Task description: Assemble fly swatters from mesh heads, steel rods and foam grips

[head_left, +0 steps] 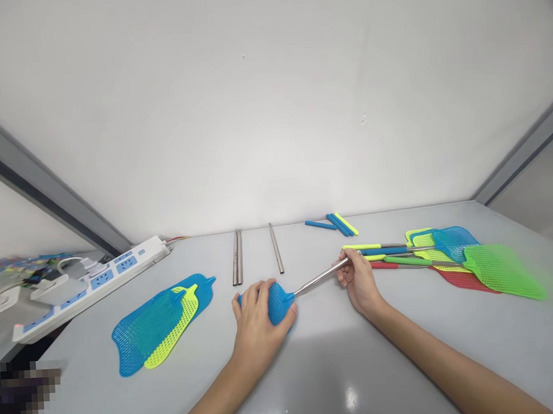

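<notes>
My left hand (257,316) is closed over a blue mesh fly swatter head (278,302), with the thumb along its near edge and the fingers covering part of it. My right hand (360,281) pinches a silver metal rod (321,277) near its far right end. The rod slants down to the left, and its thin tip meets the narrow neck of the blue head. How deep the tip sits in the neck I cannot tell.
Blue and yellow-green swatter heads (148,325) lie stacked at left. Metal rods (237,258) and another rod (276,249) lie behind my left hand. Coloured handle sleeves (342,224) rest near the wall. Complete fly swatters (502,272) overlap at right. A power strip (99,281) edges the left side.
</notes>
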Motion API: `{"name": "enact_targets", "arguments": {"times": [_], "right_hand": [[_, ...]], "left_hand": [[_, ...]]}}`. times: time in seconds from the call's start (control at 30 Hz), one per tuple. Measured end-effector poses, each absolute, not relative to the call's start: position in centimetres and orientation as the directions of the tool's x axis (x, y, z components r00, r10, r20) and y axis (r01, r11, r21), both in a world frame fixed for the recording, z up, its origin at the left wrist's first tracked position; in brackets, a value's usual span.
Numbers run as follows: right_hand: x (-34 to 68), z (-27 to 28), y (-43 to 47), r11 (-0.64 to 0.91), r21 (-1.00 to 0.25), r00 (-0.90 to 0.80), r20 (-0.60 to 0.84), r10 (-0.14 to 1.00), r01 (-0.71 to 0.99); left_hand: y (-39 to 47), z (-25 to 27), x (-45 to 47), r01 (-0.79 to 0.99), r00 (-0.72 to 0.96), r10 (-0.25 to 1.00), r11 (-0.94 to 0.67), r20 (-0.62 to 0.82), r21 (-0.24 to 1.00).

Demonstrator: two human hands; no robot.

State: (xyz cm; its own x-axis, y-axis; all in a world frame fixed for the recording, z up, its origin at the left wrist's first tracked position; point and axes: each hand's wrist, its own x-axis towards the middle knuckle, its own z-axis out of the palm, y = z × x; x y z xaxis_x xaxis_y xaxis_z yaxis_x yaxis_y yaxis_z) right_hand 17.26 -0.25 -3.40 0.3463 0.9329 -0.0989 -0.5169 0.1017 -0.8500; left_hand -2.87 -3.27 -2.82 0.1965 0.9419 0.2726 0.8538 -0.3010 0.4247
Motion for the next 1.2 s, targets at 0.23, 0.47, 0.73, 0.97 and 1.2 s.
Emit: {"name": "enact_targets", "arguments": {"times": [0.23, 0.47, 0.73, 0.97, 1.2], "right_hand": [[17.25, -3.41, -0.22, 0.105, -0.849, 0.335, -0.089, 0.938, -0.517], [17.29, -3.43, -0.25, 0.100, -0.850, 0.332, -0.092, 0.939, -0.517], [17.23, -3.32, -0.24, 0.094, -0.855, 0.348, -0.105, 0.931, -0.510], [17.23, -3.24, -0.19, 0.090, -0.843, 0.356, -0.125, 0.926, -0.531], [17.41, -3.39, -0.17, 0.096, -0.834, 0.356, -0.125, 0.926, -0.543]], "left_hand": [[-3.20, -2.86, -2.87, 0.856, 0.203, 0.940, -0.306, 0.274, 0.416], [-3.13, -3.07, -2.92, 0.867, 0.214, 0.941, -0.306, 0.260, 0.394], [-3.10, -2.87, -2.74, 0.869, 0.215, 0.949, -0.294, 0.231, 0.398], [-3.30, -3.13, -2.82, 0.868, 0.222, 0.952, -0.290, 0.209, 0.402], [-3.04, -2.31, -3.07, 0.829, 0.232, 0.939, -0.326, 0.252, 0.453]]}}
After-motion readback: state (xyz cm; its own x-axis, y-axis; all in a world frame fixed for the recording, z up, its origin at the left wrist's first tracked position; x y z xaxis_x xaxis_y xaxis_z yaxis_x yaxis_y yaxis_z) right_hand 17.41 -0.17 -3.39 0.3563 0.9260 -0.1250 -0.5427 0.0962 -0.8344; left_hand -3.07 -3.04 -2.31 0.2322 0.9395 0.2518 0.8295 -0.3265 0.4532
